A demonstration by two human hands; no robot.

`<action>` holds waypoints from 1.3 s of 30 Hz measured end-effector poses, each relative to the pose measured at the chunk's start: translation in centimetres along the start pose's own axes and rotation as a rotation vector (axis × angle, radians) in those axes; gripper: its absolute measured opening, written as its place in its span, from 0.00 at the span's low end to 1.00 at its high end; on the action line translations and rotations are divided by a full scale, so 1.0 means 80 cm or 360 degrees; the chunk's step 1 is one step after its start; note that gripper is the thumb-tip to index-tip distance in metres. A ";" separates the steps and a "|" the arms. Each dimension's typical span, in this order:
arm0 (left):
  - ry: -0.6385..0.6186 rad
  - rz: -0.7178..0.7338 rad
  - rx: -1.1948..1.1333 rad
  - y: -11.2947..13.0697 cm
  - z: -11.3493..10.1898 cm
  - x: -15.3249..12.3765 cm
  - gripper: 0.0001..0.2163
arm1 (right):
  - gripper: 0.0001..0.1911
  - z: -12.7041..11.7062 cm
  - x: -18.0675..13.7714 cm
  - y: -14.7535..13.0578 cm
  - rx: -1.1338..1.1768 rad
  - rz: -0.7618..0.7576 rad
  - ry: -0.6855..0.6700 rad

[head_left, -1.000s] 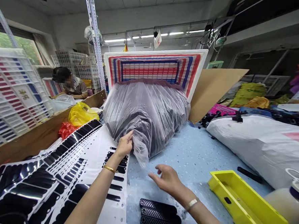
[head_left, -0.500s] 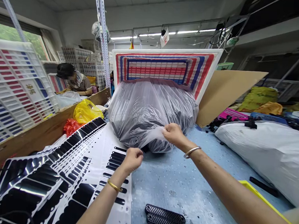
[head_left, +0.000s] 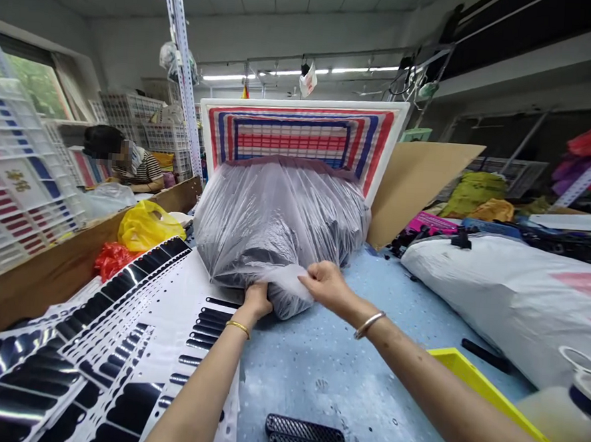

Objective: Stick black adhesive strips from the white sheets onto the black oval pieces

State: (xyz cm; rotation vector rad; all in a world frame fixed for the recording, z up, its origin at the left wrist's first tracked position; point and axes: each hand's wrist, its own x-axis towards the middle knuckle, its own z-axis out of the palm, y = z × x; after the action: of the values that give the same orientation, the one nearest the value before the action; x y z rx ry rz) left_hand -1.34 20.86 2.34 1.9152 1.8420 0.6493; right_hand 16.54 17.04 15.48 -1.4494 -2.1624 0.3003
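Observation:
A large translucent plastic bag (head_left: 276, 213) full of dark items bulges out of a tipped basket onto the blue table. With its fingers pinched, my right hand (head_left: 327, 284) holds the bag's loose edge and pulls it out to the right. My left hand (head_left: 257, 301) is at the bag's lower front, its fingertips hidden under the plastic. Left of it lie white sheets (head_left: 180, 307) with rows of black strips. Black textured strap-like pieces (head_left: 307, 435) are stacked on the table near me.
The white basket (head_left: 402, 121) has a striped lining, with cardboard (head_left: 422, 189) beside it. A white sack (head_left: 512, 287), yellow tray (head_left: 466, 371) and lidded container (head_left: 564, 411) stand right. Yellow (head_left: 150, 225) and red bags (head_left: 115, 260) lie left. Another person (head_left: 123, 160) sits beyond the wooden board.
My left hand has moved up to the bag, and its fingertips have gone under the plastic. My right hand still pinches the bag's edge. The view has turned slightly right.

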 end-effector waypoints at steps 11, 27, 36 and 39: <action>-0.0105 0.0248 0.0045 -0.010 0.008 -0.103 0.28 | 0.15 0.026 -0.098 0.050 -0.0235 0.0129 -0.0209; -0.0095 -0.0118 -0.0710 0.017 0.036 -0.157 0.17 | 0.16 0.093 -0.173 0.067 -0.0318 0.0520 -0.0486; -0.0259 -0.0490 -0.1136 0.016 0.041 -0.140 0.20 | 0.14 0.068 -0.180 0.081 0.0179 0.0520 -0.0643; -0.0299 -0.0438 -0.1212 0.026 0.035 -0.145 0.17 | 0.14 0.061 -0.188 0.082 0.0366 0.0517 -0.0712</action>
State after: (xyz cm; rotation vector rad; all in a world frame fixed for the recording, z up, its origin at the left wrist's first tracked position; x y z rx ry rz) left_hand 1.74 9.27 0.66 1.1597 1.4104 0.8767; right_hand 23.62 6.47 4.04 -1.7151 -2.1138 1.0420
